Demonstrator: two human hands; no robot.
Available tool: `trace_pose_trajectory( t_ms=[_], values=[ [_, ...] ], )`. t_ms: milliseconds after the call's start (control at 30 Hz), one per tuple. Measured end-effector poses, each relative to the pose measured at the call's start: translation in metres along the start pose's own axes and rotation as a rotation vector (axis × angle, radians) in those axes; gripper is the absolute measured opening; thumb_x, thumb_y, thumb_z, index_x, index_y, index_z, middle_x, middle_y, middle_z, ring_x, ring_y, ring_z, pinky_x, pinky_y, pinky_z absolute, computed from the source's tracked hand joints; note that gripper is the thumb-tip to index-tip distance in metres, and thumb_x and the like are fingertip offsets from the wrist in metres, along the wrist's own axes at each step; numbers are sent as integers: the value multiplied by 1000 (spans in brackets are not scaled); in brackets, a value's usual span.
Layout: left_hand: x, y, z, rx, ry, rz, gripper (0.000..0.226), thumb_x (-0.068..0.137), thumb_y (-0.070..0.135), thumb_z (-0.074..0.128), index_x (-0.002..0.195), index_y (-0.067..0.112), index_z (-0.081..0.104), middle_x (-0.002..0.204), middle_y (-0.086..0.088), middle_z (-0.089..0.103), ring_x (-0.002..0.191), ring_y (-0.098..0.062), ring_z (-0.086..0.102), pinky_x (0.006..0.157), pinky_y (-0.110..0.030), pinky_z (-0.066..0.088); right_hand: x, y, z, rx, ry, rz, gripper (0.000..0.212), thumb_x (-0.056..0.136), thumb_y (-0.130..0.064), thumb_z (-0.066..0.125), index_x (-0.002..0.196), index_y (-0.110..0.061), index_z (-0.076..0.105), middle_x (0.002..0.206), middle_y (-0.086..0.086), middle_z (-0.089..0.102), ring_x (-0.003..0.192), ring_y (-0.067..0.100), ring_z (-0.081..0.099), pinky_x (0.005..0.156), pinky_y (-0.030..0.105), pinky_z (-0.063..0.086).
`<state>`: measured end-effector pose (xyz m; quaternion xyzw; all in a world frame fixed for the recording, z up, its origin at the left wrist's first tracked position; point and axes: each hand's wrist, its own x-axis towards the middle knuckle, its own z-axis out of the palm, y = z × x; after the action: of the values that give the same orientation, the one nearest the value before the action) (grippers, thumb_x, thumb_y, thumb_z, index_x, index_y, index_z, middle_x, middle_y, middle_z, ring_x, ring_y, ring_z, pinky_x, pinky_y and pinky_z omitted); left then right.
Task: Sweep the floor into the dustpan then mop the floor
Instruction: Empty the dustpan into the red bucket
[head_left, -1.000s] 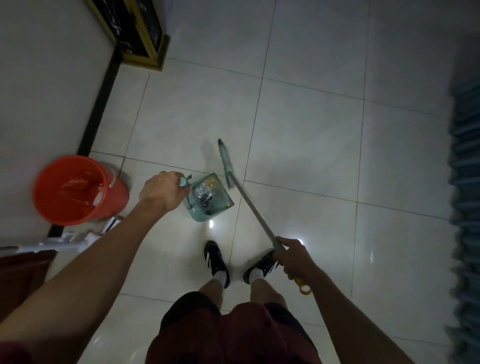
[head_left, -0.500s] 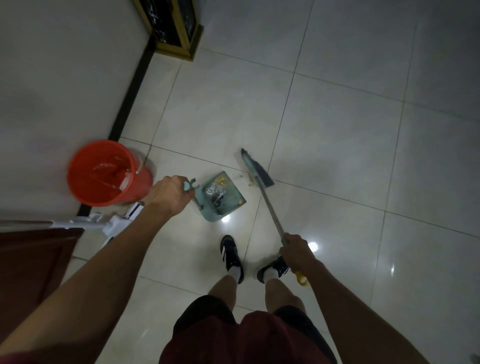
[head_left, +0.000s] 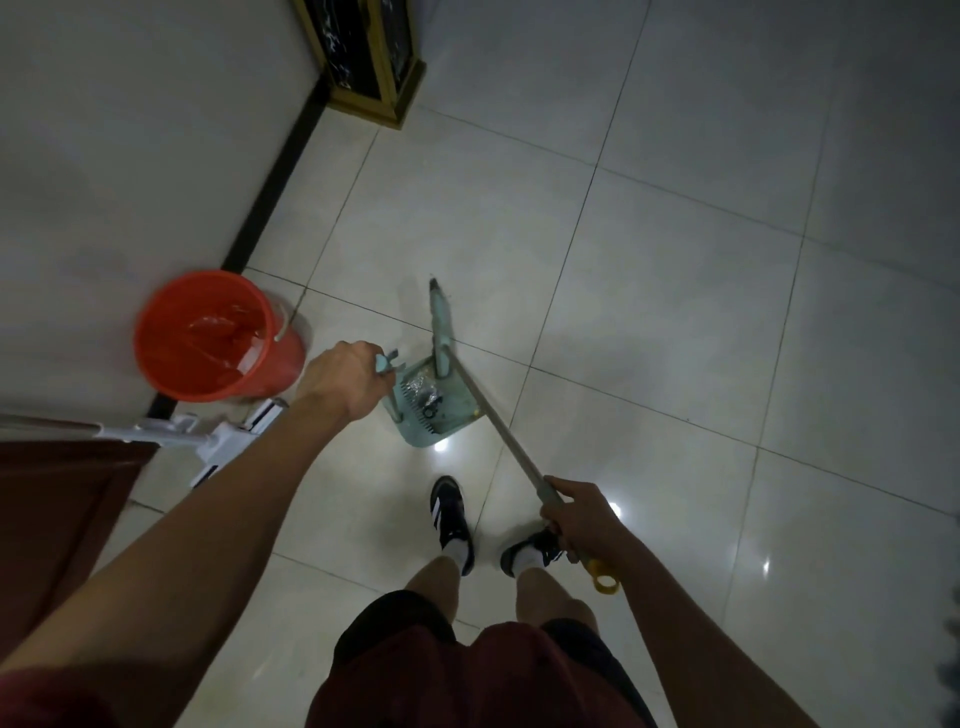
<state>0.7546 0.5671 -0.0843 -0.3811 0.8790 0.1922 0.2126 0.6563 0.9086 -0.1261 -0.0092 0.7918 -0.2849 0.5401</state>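
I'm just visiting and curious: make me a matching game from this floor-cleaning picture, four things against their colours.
Things:
1. bucket
2. dustpan
3. mop
4. loop at the broom's end

Colours:
a. white
b. yellow
c. orange-red
d. pale green

Pairs: 1-c, 2-d, 3-a, 4-b

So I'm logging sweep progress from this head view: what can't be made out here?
- Dustpan contents: small, dim shiny scraps; what they are is unclear.
- Dustpan handle: covered by the left hand.
- Broom bristles: edge-on, hidden behind its head.
- Mop: handle cut off by the left edge, head partly behind the forearm.
- Red bucket: glare; water level unclear.
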Motion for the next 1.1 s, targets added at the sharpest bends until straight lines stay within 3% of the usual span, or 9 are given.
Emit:
trace_pose_trajectory(
  t_ms=[133,233,433,533,633,800,933,1100],
  values=[
    [-13,-19,3,2,0,-31,23,93,43,62,97,21,70,91,-9,71,81,-30,64,68,-34,51,5,2,-14,-207,66,-67,56,91,-11,60,145,-18,50,93,9,65,57,9,56,40,11,41],
    [-23,-38,5,3,20,-59,24,91,44,63,96,21,70,92,-9,71,84,-33,66,68,-35,54,21,-1,-21,-320,102,-88,57,89,-13,63,145,-15,49,112,14,64,71,14,58,46,13,44],
    [-35,-66,15,-58,21,-130,25,87,48,62,94,24,68,90,-8,72,80,-31,67,72,-39,59,73,-25,-21,-563,170,-143,47,87,-12,60,134,-15,56,110,8,67,86,24,68,74,35,60],
    [-36,-67,21,-52,39,-117,25,86,47,62,94,24,68,90,-7,71,81,-32,67,71,-40,59,94,-40,-15,-616,150,-143,34,89,-11,60,122,-11,60,105,8,66,82,26,68,68,35,60],
    [-35,-62,22,-42,54,-111,23,88,45,62,96,24,68,90,-8,71,82,-33,67,70,-38,57,99,-45,-4,-647,72,-124,29,90,-9,58,119,-6,60,96,5,62,68,17,61,53,26,51],
    [-38,-56,26,-55,47,-114,24,89,46,62,96,24,68,89,-8,71,80,-33,67,71,-39,58,79,-29,20,-555,-83,-124,37,91,-8,57,128,-4,57,107,12,62,84,22,61,62,23,49],
    [-51,-45,32,-39,45,-114,24,86,46,61,95,25,66,92,-9,71,86,-35,68,71,-39,56,61,-22,30,-337,-200,-35,44,92,-5,59,135,-6,53,95,13,62,71,22,58,54,26,50],
    [-67,-34,33,-99,65,-156,21,88,45,60,90,25,67,90,-7,71,83,-32,67,70,-40,57,34,-14,9,-157,-264,-4,50,95,-7,58,144,-15,49,90,13,66,71,23,57,57,30,49]
  ],
)
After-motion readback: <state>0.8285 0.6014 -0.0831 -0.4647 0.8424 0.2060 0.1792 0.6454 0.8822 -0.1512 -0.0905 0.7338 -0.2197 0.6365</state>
